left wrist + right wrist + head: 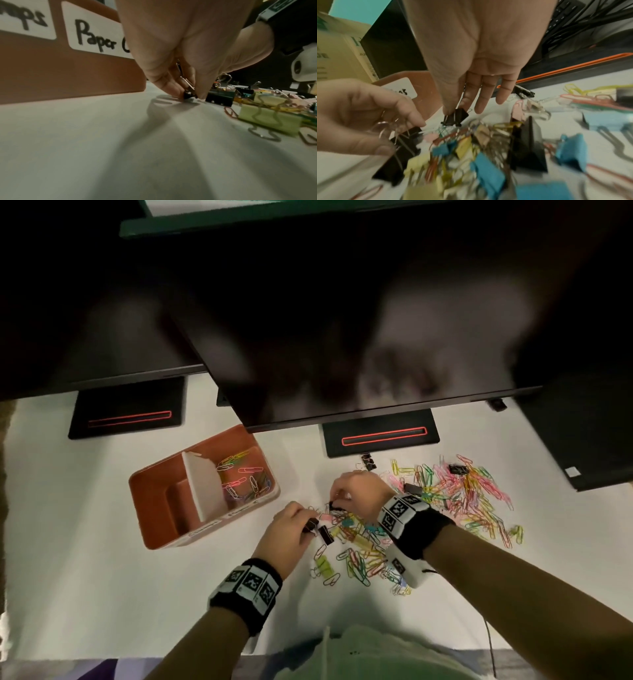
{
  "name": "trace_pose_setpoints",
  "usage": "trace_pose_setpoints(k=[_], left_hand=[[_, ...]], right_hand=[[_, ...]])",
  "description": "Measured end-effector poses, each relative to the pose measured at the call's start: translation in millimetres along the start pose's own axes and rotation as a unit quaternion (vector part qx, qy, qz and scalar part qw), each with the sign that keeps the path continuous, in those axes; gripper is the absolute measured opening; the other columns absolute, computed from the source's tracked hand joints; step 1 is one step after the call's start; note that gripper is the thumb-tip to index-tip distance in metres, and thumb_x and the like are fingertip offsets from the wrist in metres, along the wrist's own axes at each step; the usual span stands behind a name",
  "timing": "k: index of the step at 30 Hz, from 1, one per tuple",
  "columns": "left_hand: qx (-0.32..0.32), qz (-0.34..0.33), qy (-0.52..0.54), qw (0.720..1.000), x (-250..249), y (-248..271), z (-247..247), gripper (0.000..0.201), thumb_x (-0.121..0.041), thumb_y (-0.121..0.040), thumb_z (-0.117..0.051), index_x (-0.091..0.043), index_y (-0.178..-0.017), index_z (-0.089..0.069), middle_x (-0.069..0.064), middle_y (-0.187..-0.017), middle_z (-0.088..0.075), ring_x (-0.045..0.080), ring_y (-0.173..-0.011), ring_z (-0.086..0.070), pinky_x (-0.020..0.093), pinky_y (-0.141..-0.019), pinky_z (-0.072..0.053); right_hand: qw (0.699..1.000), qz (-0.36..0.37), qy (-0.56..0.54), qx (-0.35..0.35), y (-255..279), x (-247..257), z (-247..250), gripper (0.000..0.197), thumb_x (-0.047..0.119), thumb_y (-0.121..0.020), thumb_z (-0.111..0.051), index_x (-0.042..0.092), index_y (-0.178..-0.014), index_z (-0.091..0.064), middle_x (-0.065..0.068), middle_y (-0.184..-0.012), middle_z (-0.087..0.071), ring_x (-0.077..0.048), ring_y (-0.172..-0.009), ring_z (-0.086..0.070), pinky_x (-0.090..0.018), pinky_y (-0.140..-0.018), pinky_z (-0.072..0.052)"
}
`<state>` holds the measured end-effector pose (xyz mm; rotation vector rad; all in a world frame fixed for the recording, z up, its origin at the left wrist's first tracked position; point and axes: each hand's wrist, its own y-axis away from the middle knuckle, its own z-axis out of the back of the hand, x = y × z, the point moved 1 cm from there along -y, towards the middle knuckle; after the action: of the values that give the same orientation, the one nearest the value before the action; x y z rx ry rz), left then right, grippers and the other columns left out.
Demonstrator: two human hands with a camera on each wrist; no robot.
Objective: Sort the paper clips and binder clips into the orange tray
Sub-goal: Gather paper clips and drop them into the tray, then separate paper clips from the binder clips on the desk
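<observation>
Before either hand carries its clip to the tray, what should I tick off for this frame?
1. Left hand pinches a black binder clip: ok.
2. Right hand pinches a small black binder clip: ok.
3. No paper clips dangling from the held clips: cannot tell.
4. Orange tray within reach of the left hand: ok.
5. Near compartment free of paper clips: ok.
6. Its label reads binder clips: cannot tell.

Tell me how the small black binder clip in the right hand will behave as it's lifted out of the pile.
The black binder clip looks rigid and light, so the right hand can probably lift it with its fingertip pinch. Its wire handles may swing. It sits against the tangled paper clips, so one may snag and come along.
</observation>
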<state>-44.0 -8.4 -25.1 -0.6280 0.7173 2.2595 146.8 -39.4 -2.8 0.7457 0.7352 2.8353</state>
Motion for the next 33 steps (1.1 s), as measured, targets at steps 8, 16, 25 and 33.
trace_pose_setpoints(k=[8,16,25,33], left_hand=[[-0.109,0.002,-0.069,0.992,4.6,7.2,11.8,0.039,-0.019,-0.076,-0.070,-0.019,-0.114,-0.059,0.003,-0.125,-0.049,0.023,-0.110,-0.050,0.038,-0.091,-0.046],[-0.086,0.022,-0.049,0.995,-10.1,-16.0,10.6,0.045,-0.024,-0.090,-0.051,-0.016,-0.133,-0.041,0.002,-0.132,-0.047,0.020,-0.116,-0.048,0.036,-0.100,-0.042],[-0.027,0.032,-0.153,0.987,-8.3,-45.1,1.5,0.025,-0.007,-0.090,-0.049,-0.011,-0.113,-0.056,0.009,-0.112,-0.056,0.028,-0.098,-0.055,0.040,-0.085,-0.047],[-0.047,-0.011,-0.088,0.995,-10.4,-40.6,10.5,0.016,-0.005,-0.087,-0.053,-0.012,-0.097,-0.063,0.007,-0.097,-0.056,0.029,-0.085,-0.056,0.038,-0.077,-0.046]], right_hand=[[0.996,-0.005,-0.016,-0.091,-1.6,-9.0,18.8,0.036,0.036,-0.088,-0.059,0.026,-0.122,-0.053,0.001,-0.120,-0.054,-0.019,-0.110,-0.052,-0.037,-0.096,-0.043],[0.997,0.012,0.077,0.001,16.1,8.5,-15.3,0.041,0.043,-0.086,-0.056,0.024,-0.122,-0.051,0.002,-0.126,-0.055,-0.020,-0.120,-0.045,-0.044,-0.106,-0.029],[0.998,-0.029,0.044,0.020,4.3,-2.8,-11.5,0.020,0.032,-0.090,-0.055,0.025,-0.107,-0.063,0.002,-0.112,-0.063,-0.020,-0.112,-0.049,-0.038,-0.098,-0.034],[1.000,-0.003,0.015,0.009,3.7,-9.1,-4.3,0.018,0.033,-0.093,-0.049,0.023,-0.099,-0.063,0.003,-0.107,-0.061,-0.018,-0.101,-0.054,-0.037,-0.096,-0.040]])
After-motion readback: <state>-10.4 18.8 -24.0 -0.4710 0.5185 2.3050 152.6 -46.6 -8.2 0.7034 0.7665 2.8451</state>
